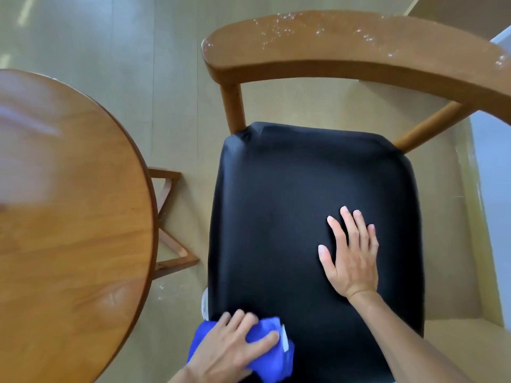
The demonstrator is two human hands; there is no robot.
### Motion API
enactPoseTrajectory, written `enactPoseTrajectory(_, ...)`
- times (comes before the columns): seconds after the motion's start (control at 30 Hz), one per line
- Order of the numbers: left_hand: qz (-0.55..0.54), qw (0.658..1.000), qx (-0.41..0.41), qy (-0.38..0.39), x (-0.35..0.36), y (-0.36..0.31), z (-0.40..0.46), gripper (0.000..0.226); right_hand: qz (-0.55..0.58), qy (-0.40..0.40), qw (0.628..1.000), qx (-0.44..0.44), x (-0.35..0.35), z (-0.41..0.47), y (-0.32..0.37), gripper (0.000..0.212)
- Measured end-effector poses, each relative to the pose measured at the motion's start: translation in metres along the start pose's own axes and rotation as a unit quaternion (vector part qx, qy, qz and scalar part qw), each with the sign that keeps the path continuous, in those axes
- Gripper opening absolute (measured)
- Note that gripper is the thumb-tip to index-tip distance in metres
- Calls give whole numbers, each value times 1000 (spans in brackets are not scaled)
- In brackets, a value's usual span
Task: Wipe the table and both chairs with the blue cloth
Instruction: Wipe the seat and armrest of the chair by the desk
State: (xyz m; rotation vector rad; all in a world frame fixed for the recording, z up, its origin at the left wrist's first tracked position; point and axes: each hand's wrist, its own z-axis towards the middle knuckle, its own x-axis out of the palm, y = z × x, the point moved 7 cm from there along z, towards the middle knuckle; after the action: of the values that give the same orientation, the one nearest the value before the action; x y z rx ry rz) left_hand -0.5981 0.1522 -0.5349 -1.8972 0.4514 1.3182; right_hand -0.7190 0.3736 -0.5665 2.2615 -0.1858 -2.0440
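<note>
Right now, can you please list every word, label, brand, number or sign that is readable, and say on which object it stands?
No text can be read in this view.
White tag on the blue cloth: too small and blurred to tell if anything is printed on it.
Table, chair seat, wooden backrest: no lettering visible.

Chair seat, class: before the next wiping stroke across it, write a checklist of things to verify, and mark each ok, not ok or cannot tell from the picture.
1. Blue cloth under the left hand: ok, fingers press on it.
2. Cloth on the black seat: ok, at its near left corner.
3. Right hand steadies the chair: ok, flat on the seat, though in the stroke's way.
4. Seat free of loose objects: ok.
5. Wooden backrest clean: not ok, white specks on top.
6. Round table already wiped: cannot tell.
</note>
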Motion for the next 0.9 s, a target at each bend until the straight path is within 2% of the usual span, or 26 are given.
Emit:
enactPoseTrajectory(0.03,-7,1000,-19,-13,-7,13,13,59,1,-2,1000,0,0,0,-1,58)
enactPoseTrajectory(0.27,26,987,-143,-69,-90,136,150,72,1,-7,1000,-3,2,1,-2,58)
enactPoseTrajectory(0.37,16,969,-232,-77,-124,191,216,65,5,-11,1000,-4,2,1,-3,58)
enactPoseTrajectory(0.47,3,949,-307,-73,-137,216,256,59,6,-10,1000,-8,4,2,-2,59)
enactPoseTrajectory(0.6,25,947,-311,-76,-127,188,247,54,8,0,1000,-9,7,1,-4,60)
enactPoseTrajectory(0.7,50,970,-226,-67,-94,120,214,60,17,13,1000,-6,7,1,-5,58)
enactPoseTrajectory(0.77,52,984,-166,-35,-63,63,180,67,30,26,999,-5,6,1,-5,58)
enactPoseTrajectory(0.83,31,989,-146,8,-43,28,152,75,55,50,997,-9,4,0,-6,59)
enactPoseTrajectory(0.9,26,989,-142,13,-36,23,144,79,86,78,993,-21,-1,0,-9,58)
